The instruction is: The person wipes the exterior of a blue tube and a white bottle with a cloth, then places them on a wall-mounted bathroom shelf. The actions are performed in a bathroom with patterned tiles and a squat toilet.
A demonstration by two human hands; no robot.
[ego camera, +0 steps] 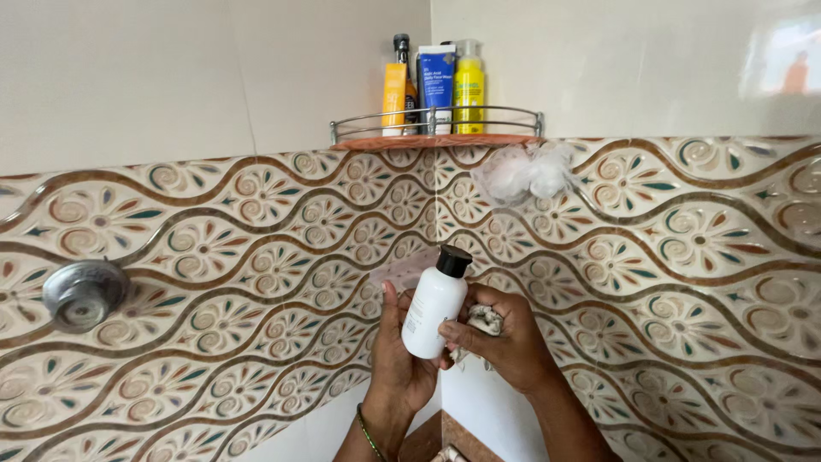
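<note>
2 tiled walls meet in a corner. The upper tiles (128, 77) are plain cream and glossy; below them runs a band of patterned tiles (239, 257) with brown wavy lines and flower motifs. A corner shelf (436, 137) with a metal rail carries 4 bottles (436, 81). A white mesh sponge (526, 175) hangs just under it. A round metal fitting (83, 293) sits on the left wall. Daylight glints at the upper right (787, 60).

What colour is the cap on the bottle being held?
Black, on a white bottle; the cap shows clearly in the head view.
</note>
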